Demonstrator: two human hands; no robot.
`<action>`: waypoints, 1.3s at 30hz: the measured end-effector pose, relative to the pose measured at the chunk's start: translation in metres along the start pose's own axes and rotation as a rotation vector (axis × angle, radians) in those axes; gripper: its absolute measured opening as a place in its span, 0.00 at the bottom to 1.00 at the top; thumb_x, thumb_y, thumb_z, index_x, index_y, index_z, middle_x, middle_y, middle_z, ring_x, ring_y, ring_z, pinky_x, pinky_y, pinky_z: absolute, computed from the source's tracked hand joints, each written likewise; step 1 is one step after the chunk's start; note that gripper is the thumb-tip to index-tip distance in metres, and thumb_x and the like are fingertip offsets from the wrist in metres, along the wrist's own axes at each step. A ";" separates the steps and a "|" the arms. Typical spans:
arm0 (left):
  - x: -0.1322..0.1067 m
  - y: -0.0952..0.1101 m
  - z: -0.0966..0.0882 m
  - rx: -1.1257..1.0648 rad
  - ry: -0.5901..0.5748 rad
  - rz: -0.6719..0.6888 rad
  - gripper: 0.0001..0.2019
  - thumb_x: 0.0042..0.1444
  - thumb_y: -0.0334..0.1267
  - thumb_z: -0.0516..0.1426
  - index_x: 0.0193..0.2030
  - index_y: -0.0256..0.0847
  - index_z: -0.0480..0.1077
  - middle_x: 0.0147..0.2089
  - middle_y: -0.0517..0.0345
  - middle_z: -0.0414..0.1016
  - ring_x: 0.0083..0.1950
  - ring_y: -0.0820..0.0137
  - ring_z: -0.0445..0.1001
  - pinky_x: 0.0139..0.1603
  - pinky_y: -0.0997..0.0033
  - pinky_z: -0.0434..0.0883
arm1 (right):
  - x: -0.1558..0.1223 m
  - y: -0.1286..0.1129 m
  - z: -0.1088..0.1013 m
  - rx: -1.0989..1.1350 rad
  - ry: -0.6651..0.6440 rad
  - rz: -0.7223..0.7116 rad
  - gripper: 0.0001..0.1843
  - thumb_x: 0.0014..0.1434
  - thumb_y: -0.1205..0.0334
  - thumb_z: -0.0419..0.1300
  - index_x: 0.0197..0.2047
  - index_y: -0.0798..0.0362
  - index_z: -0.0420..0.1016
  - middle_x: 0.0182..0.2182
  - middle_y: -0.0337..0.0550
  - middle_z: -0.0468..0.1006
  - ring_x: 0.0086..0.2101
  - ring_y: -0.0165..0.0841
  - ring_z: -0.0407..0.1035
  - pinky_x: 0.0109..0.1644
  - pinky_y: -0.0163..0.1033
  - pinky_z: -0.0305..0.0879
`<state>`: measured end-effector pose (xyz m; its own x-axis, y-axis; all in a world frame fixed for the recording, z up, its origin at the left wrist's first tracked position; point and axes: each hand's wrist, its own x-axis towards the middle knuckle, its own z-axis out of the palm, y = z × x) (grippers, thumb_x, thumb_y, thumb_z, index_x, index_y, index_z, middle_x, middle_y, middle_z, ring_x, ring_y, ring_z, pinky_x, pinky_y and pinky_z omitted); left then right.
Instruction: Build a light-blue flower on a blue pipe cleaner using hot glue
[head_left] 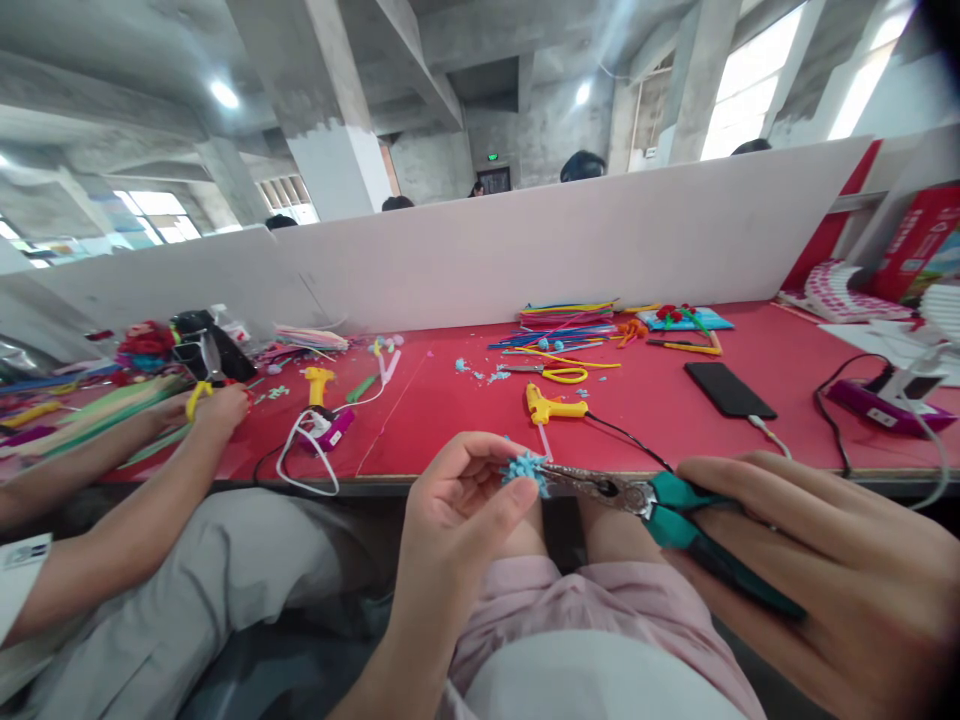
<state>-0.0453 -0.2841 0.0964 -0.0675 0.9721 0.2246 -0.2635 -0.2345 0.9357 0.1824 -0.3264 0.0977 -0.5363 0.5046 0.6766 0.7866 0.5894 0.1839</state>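
- Pinches spiky light-blue fuzzy cluster (525, 468) in left hand (459, 510), just below frame centre.
- Grips green-handled metal pliers (669, 492) in right hand (814, 535), lower right, with tips against cluster.
- Appears largely formed, with plier work seemingly unfinished, to an unclear extent.

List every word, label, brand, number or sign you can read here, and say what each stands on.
None can be read with certainty.
Red box at the right: pale characters, too blurred to read.
Green lit sign on the far wall: too small to read.
Co-worker's sleeve at the left: dark marks on it, too small to read.
Purple block by the phone: a small pale marking, unreadable.
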 end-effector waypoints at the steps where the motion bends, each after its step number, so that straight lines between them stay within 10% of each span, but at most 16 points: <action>1: 0.001 -0.001 -0.001 0.007 -0.012 0.000 0.06 0.45 0.31 0.66 0.32 0.39 0.76 0.31 0.58 0.77 0.33 0.74 0.73 0.35 0.80 0.69 | 0.000 0.000 0.001 0.002 -0.003 -0.001 0.08 0.63 0.68 0.53 0.38 0.52 0.74 0.42 0.47 0.76 0.39 0.39 0.71 0.39 0.46 0.67; 15: 0.001 -0.003 0.001 0.030 0.005 0.052 0.05 0.45 0.30 0.63 0.31 0.39 0.74 0.30 0.57 0.76 0.34 0.73 0.72 0.35 0.78 0.68 | 0.005 0.002 0.005 0.452 -0.217 0.244 0.11 0.63 0.60 0.55 0.29 0.51 0.71 0.35 0.43 0.75 0.33 0.32 0.73 0.32 0.35 0.68; 39: 0.004 -0.004 -0.004 -0.050 -0.032 -0.030 0.06 0.45 0.33 0.66 0.31 0.39 0.75 0.30 0.60 0.75 0.30 0.77 0.70 0.32 0.82 0.67 | -0.001 0.002 0.008 -0.143 0.021 -0.115 0.08 0.63 0.67 0.51 0.34 0.54 0.70 0.42 0.50 0.74 0.38 0.42 0.66 0.39 0.49 0.64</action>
<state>-0.0484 -0.2793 0.0921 -0.0280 0.9782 0.2057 -0.3130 -0.2040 0.9276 0.1816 -0.3208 0.0919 -0.6198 0.4250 0.6597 0.7568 0.5460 0.3594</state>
